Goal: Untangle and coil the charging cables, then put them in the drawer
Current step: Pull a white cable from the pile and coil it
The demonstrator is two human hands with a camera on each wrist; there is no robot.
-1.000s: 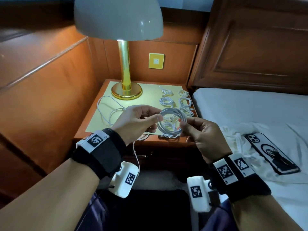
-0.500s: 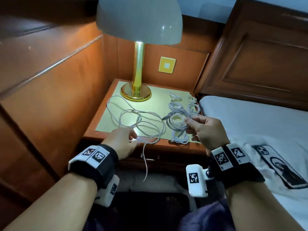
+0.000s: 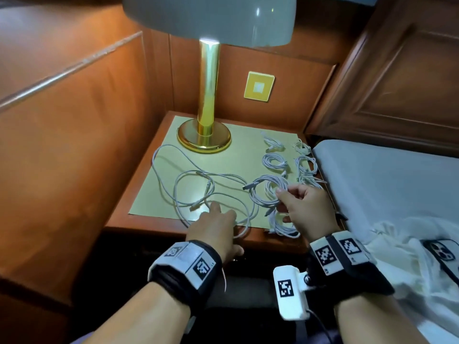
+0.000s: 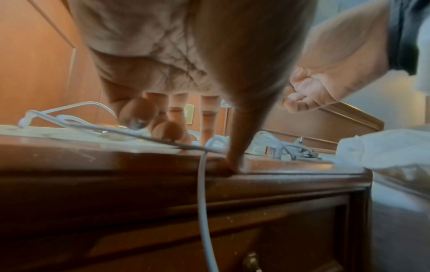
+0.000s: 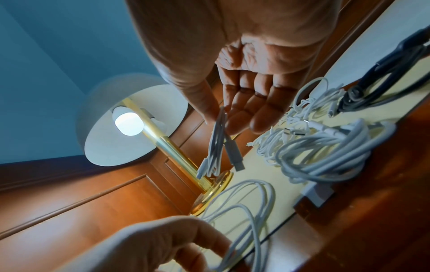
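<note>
Right hand pinches the coiled cable — left hand rests slack-fingered on loose cable.

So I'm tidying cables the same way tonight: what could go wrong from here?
1. The right hand only pinches the coil at one side; its loops may spring open when set down.
2. The loose cable under the left hand crosses itself and has a strand hanging over the nightstand edge; a pull could tighten the tangle or drag it off.
3. The coil is next to finished coils; it could snag them.
</note>
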